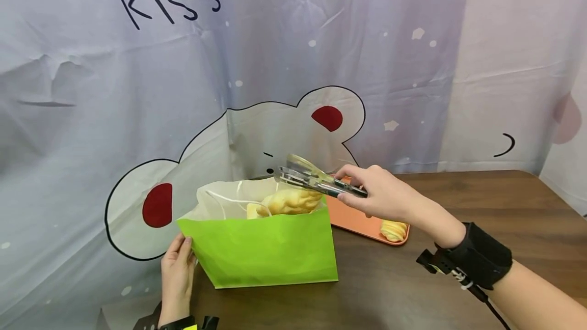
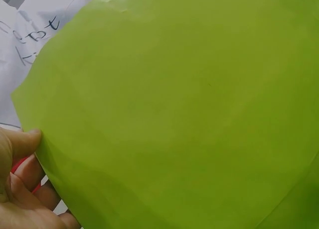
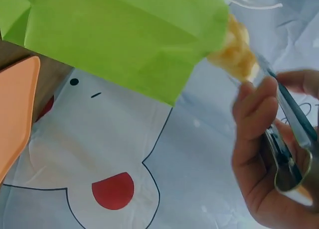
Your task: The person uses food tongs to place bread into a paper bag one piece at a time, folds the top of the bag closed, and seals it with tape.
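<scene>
A green paper bag [image 1: 275,251] with a cream inside stands on the table, its mouth spread wide. My left hand [image 1: 178,269] pinches the bag's left edge between thumb and fingers; the left wrist view shows the thumb on the green face. In my right hand [image 1: 382,192] I grip a pair of metal tongs [image 1: 316,182], pointing left over the mouth. Right below the tongs is a golden braided bread [image 1: 293,201] at the bag's opening; whether they touch it I cannot tell. A pale yellow piece [image 1: 251,211] shows beside the bread, mostly hidden by the bag.
An orange tray [image 1: 355,220] lies behind the bag to the right, with a small swirled bread roll [image 1: 393,230] at its near corner. The brown wooden table [image 1: 481,202] extends to the right. A printed cloth [image 1: 390,65] hangs behind. White string handles [image 1: 229,199] cross the bag's mouth.
</scene>
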`<state>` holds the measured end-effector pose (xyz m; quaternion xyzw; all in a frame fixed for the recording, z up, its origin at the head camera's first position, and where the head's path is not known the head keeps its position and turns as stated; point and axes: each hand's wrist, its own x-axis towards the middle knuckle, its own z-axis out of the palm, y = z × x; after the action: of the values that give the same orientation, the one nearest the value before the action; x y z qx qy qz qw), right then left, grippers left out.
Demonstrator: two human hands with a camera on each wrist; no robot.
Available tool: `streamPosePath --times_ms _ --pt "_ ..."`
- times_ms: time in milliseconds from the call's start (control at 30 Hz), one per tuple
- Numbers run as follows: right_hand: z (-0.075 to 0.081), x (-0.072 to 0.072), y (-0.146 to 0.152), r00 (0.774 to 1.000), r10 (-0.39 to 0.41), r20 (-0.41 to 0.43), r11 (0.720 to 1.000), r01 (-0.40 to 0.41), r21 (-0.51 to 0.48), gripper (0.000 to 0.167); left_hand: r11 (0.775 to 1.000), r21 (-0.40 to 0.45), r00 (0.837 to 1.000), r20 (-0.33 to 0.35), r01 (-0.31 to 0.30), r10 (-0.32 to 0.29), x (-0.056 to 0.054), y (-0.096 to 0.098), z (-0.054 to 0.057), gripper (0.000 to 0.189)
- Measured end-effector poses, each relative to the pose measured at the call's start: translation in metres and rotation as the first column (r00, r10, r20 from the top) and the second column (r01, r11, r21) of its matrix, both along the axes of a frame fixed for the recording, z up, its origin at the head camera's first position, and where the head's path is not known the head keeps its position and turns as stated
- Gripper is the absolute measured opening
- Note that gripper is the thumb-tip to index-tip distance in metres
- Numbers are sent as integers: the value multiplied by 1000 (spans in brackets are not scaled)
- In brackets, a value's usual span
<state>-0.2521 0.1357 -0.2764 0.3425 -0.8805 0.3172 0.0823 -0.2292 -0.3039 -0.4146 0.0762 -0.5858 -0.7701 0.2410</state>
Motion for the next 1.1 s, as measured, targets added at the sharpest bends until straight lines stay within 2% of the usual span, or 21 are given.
streamPosePath --times_ms 133,267,400,500,600,800,1100 --pt "4 1 6 997 21 80 1000 -20 -3 24 1000 8 1000 2 -3 3 0 0 -1 24" --pt "7 3 19 987 24 158 998 -14 -63 23 1000 -8 1000 -2 5 -5 -1 0 -2 24" --pt "5 1 41 971 -17 240 993 45 -111 25 1000 -20 1000 -4 5 -5 -2 -1 -3 24" --pt "-1 -5 62 946 -58 320 989 98 -110 31 1000 -15 1000 -6 -3 2 -1 -2 -3 23" --pt "-11 -13 85 907 -90 412 986 141 -95 36 1000 -7 1000 -9 -4 4 -1 -1 -3 23" --pt "-37 -29 123 801 -118 586 983 177 -45 36 1000 -4 1000 -2 4 -4 0 -2 -2 23" --pt "-63 -43 158 660 -187 728 979 184 85 34 1000 -12 1000 2 11 -11 0 -1 -1 24"
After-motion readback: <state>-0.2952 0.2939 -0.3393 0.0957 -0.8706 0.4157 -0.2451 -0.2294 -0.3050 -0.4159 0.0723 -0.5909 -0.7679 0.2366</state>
